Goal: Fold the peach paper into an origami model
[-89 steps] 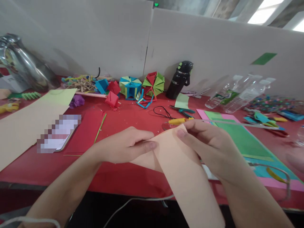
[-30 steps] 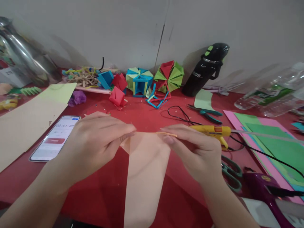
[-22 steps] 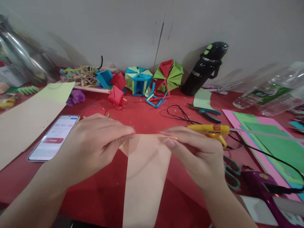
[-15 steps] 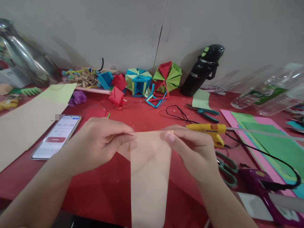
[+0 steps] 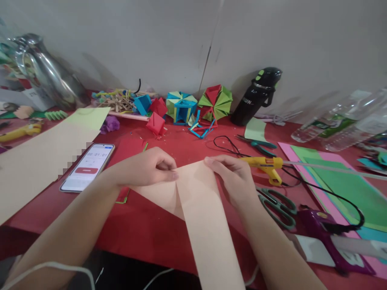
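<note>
A folded strip of pale peach paper [image 5: 208,225] spans both hands above the red table [image 5: 145,233]. One length runs down toward me past the table's front edge, and another angles off to the left beneath my left wrist. My left hand [image 5: 148,167] pinches the upper fold near its left corner, fingers curled. My right hand [image 5: 234,175] grips the top right corner between thumb and fingers. Left of my left hand lies a phone [image 5: 87,167] with a running timer. Red paper pieces [image 5: 128,149] are partly hidden under my left forearm.
Right of my hands lie a yellow glue gun [image 5: 267,163], green-handled scissors [image 5: 279,207], a purple tool [image 5: 329,229] and coloured sheets [image 5: 338,177]. Folded paper models [image 5: 181,106], a black bottle [image 5: 256,96] and a steel jug [image 5: 54,72] line the wall.
The hanging paper length has swung from nearly straight to a slant down to the right. More of the left-hand length shows, and the view has shifted a little.
</note>
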`<state>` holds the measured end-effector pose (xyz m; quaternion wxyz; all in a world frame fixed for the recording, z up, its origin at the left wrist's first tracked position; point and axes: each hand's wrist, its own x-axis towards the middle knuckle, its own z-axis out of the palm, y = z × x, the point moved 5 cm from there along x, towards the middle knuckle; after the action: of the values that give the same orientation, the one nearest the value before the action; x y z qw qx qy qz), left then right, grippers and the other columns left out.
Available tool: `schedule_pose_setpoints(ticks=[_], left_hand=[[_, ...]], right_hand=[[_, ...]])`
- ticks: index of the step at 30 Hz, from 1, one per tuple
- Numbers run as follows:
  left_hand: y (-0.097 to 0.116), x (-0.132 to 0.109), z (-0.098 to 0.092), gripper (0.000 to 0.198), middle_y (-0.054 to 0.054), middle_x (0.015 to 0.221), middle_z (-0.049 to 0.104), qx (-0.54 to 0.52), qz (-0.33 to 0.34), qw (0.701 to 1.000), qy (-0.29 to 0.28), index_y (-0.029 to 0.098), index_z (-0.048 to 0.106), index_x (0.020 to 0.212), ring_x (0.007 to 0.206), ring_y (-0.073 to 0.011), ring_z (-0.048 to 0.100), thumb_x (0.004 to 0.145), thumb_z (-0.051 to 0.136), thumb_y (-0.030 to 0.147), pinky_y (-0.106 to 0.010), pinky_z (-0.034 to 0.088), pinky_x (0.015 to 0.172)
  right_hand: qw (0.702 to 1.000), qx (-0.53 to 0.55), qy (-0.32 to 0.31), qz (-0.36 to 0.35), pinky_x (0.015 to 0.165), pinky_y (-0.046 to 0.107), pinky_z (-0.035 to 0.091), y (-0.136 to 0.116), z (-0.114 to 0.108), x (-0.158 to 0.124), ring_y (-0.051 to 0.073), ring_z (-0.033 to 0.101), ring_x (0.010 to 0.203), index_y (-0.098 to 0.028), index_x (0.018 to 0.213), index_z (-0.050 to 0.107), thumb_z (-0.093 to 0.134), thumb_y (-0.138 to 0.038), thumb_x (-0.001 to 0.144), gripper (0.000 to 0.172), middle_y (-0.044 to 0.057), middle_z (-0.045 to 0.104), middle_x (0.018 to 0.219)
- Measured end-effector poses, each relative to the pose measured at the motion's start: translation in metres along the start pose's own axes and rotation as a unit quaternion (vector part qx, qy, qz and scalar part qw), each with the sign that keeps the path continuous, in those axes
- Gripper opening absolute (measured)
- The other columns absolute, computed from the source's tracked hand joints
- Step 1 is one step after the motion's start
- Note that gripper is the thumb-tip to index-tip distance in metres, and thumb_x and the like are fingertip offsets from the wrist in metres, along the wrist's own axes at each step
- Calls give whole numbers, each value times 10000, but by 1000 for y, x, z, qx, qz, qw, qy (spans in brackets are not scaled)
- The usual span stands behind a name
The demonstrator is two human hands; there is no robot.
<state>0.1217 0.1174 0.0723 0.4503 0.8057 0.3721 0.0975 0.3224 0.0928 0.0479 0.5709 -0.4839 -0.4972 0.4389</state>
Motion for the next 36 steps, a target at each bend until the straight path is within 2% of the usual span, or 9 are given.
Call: schedule_pose_setpoints(ticks=[6, 12, 16, 26, 36], left_hand=[[-14, 16, 16, 244, 18, 619, 528, -108, 11, 986, -124, 133, 636, 718, 554, -84, 444, 792, 630, 365, -206, 327, 517], [-20, 19, 37, 210, 6, 642, 581, -152, -34, 959, -236, 136, 656, 730, 607, -110, 550, 764, 677, 342, -237, 445, 610], [-24, 20, 42, 266, 1, 640, 613, -160, -53, 955, -245, 136, 668, 749, 587, -115, 573, 747, 708, 399, -253, 483, 629], [-27, 19, 42, 329, 8, 617, 608, -194, -62, 945, -255, 139, 684, 744, 566, -101, 572, 742, 723, 466, -231, 482, 611], [-27, 20, 42, 351, 5, 623, 595, -180, -39, 949, -254, 141, 680, 756, 596, -112, 569, 722, 727, 488, -228, 475, 603]], right_hand=[[994, -90, -33, 45, 629, 266, 464, 3, -1, 3, 132, 609, 641, -188, 744, 759, 768, -391, 709, 206, 16, 719, 717], [977, -174, -121, 37, 680, 283, 484, 0, 5, -1, 165, 646, 723, -165, 771, 753, 735, -394, 729, 234, 48, 744, 792], [972, -186, -136, 36, 657, 280, 479, 4, 6, 0, 166, 647, 714, -157, 793, 749, 712, -405, 754, 254, 55, 744, 800], [972, -197, -128, 25, 677, 291, 499, 4, 5, 0, 180, 669, 744, -159, 809, 752, 702, -409, 760, 259, 63, 757, 826], [972, -195, -131, 14, 687, 300, 519, 0, 5, -1, 189, 681, 750, -167, 803, 751, 704, -401, 758, 243, 61, 759, 824]])
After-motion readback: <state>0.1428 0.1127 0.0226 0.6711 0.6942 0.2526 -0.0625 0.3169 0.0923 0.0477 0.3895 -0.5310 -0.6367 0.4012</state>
